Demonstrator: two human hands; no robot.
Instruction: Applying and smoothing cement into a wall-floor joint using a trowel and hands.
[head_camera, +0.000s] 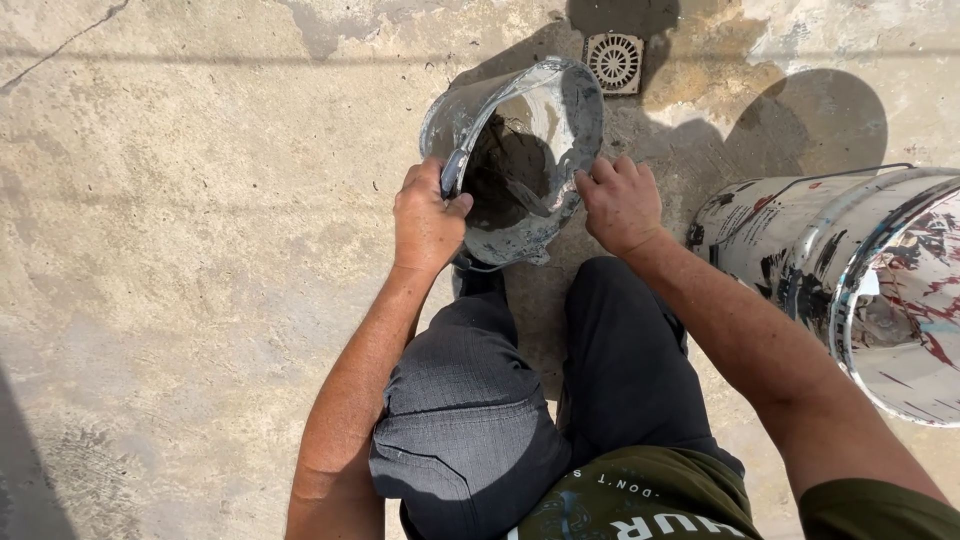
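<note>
A grey, cement-smeared bucket (573, 100) stands tilted on the concrete floor in front of my knees. Dark wet mortar lies inside it, with what looks like a trowel blade (528, 195) sticking into the mix. My left hand (428, 218) grips the bucket's near rim on the left side. My right hand (620, 203) is closed on the rim on the right side. Both hands hold the bucket between them.
A larger white bucket (800, 235), stained with paint, lies at the right beside my right forearm. A round-patterned floor drain (614, 62) sits just beyond the grey bucket. My knees (560, 400) in dark trousers fill the lower middle. Bare concrete spreads to the left.
</note>
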